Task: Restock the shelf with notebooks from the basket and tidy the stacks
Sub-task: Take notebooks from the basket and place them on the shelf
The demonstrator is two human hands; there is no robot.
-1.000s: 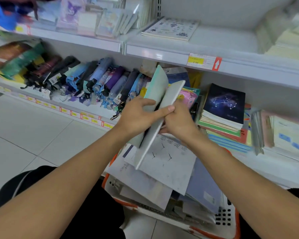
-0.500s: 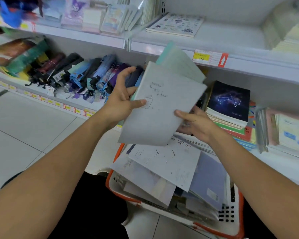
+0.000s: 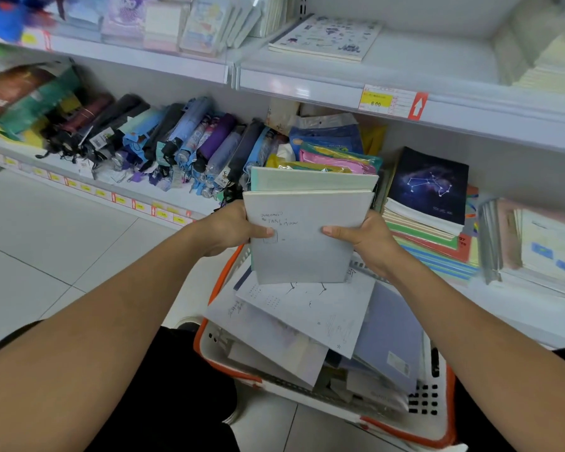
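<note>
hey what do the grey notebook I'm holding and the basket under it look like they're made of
Grey notebook: seems matte paper or card, since the cover shows no glare and the page edges at the top look like cream paper. Basket: looks like moulded plastic, smooth white walls pierced with square vent holes and a glossy orange rim; I can't confirm either by sight alone.

I'm in a shop: white shelves (image 3: 340,89) carry a yellow price tag (image 3: 377,100), rows of folded umbrellas (image 3: 183,141), stacked notebooks (image 3: 428,203), and a shopping basket (image 3: 437,429) sits below.
</note>
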